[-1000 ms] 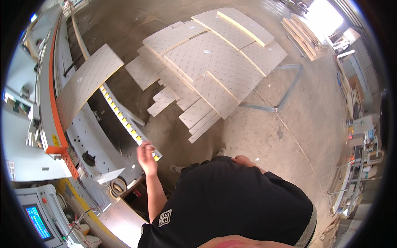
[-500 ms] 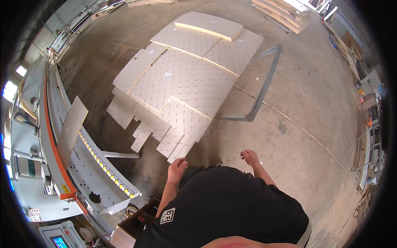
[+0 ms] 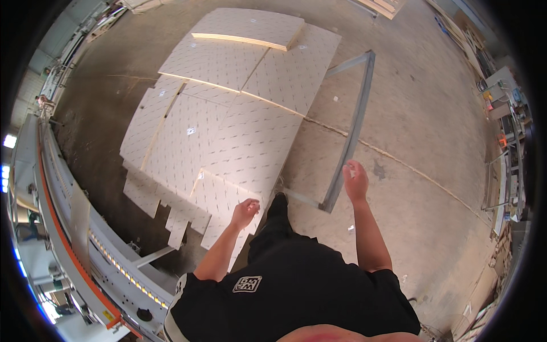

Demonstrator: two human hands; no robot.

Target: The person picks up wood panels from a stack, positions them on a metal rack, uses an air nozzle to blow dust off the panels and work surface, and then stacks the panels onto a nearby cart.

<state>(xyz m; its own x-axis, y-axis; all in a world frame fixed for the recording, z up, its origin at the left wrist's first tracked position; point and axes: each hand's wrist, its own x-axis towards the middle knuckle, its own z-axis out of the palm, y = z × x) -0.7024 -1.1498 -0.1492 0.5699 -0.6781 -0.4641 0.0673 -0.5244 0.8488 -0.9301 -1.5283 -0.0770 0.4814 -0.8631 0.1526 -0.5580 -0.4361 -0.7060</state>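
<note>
My left hand point(image 3: 246, 214) hovers over the near end of a stack of pale, patterned panels point(image 3: 250, 131). Its fingers are loosely bent, with nothing seen in them. Out to the right, my right hand point(image 3: 356, 182) hangs in the air beside a grey metal frame point(image 3: 354, 128); the hand is empty, its thumb and fingers a little apart. Narrower panel strips point(image 3: 178, 228) stick out at the stack's near left. Across the far end lies a thicker board piece point(image 3: 245, 28) with a yellowish edge.
Along the left runs a long machine with an orange rail point(image 3: 74, 259) and a row of yellow rollers point(image 3: 125, 268); a panel point(image 3: 80, 228) leans on it. My foot point(image 3: 279, 200) is close to the stack's right edge. Shelving with assorted items point(image 3: 501, 91) lines the right side.
I have come nearer to the panel stack, which now sits lower and further left in view. Both arms reach further forward, the right hand rising beside the metal frame.
</note>
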